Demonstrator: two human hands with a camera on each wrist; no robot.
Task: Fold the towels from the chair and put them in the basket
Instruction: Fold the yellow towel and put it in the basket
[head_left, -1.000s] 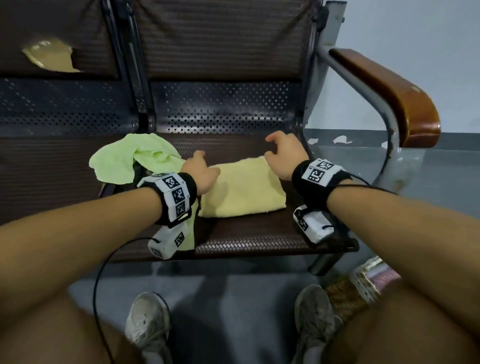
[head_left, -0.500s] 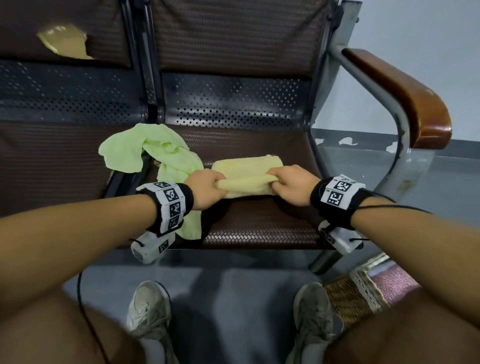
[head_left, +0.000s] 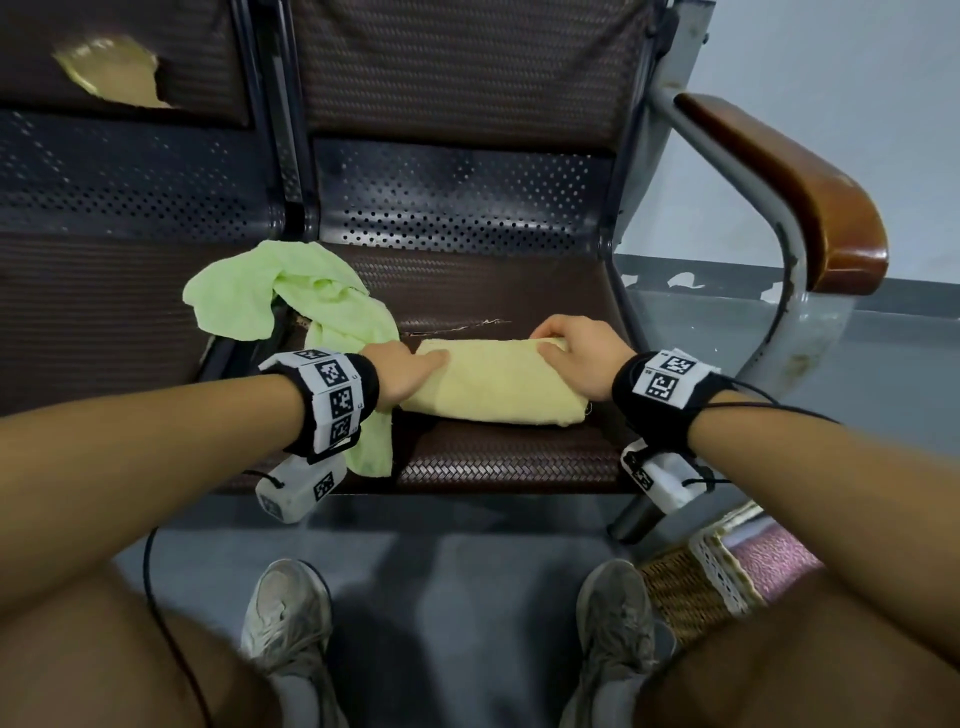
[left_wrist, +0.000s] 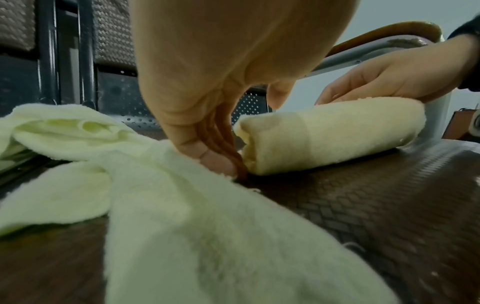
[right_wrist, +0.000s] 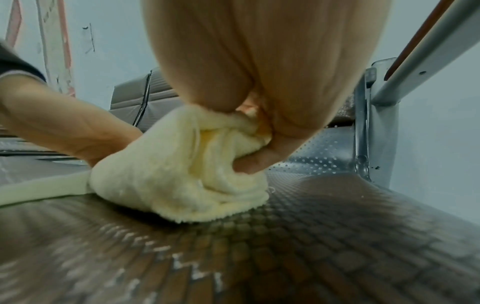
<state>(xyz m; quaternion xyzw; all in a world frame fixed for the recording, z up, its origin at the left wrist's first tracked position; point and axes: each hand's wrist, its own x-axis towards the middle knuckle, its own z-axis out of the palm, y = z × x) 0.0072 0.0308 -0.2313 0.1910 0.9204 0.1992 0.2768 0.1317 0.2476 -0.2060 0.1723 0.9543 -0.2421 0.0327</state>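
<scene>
A pale yellow towel (head_left: 498, 387) lies folded into a thick narrow bundle across the brown woven chair seat (head_left: 498, 462). My left hand (head_left: 410, 371) is at its left end, thumb lying on top. In the left wrist view its fingers (left_wrist: 215, 144) point straight down beside the yellow towel (left_wrist: 332, 131). My right hand (head_left: 576, 353) grips the right end. In the right wrist view its thumb digs into the yellow towel (right_wrist: 176, 174) and its fingers curl over the top. A crumpled green towel (head_left: 311, 306) lies to the left, one end hanging over the seat's front edge.
A wicker basket (head_left: 675, 587) with a lace rim stands on the floor at the lower right, something pink inside. The chair's wooden armrest (head_left: 789, 176) rises on the right. My shoes (head_left: 285, 618) are on the grey floor below the seat.
Both hands took the flat yellow towel's near edge and folded it away from me. It now lies as a narrow bundle, with both hands at its ends.
</scene>
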